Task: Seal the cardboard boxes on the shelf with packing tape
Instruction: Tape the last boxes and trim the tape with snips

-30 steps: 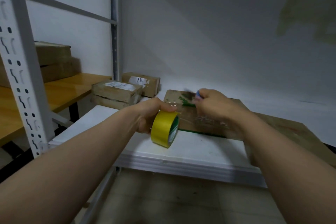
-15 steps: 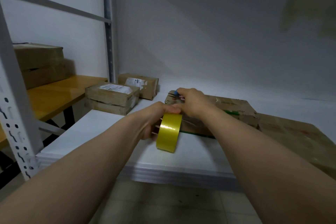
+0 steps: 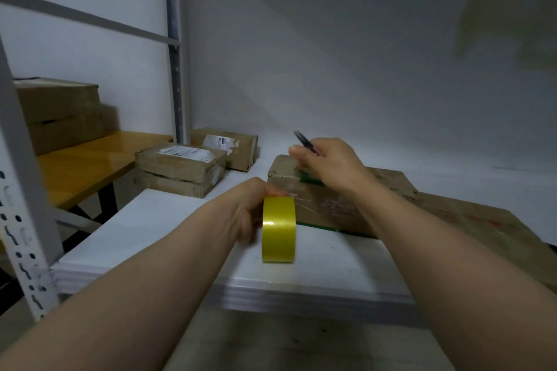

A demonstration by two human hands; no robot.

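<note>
"Packing tape roll (image 3: pixel 278 229), who has it?"

"The left hand (image 3: pixel 248 211). Its fingers are curled round the roll's far side, and the roll stands on edge just right of that hand, above the white shelf board (image 3: pixel 168 235). I cannot tell whether it rests on the board. It is a smooth, glossy yellow band with a bright streak across it."

"And the right hand (image 3: pixel 330 164)?"

"It is up beyond the roll, over the far left corner of a cardboard box (image 3: pixel 346 205). It pinches a thin dark tool (image 3: pixel 302 139) that pokes up past the fingers and is too blurred to name."

"What is the box like?"

"Low, brown and rectangular, it lies on the shelf under the right wrist. Clear, shiny tape wrinkles across its near side, and a green strip runs along its bottom edge. The roll is just beside its near left corner, but whether they touch I cannot tell."

"Further out?"

"Right of the right forearm lies a wide flat cardboard piece (image 3: pixel 482 229), scuffed, with faint reddish marks. Beyond the left hand sit two small boxes with white labels: the nearer box (image 3: pixel 180 172), then the farther box (image 3: pixel 224 146) by the white wall. Farther left is a glossy orange tabletop (image 3: pixel 90 159) bearing stacked brown cartons (image 3: pixel 60 111). At the far left stands a pale perforated steel upright (image 3: pixel 18 190)."
</note>
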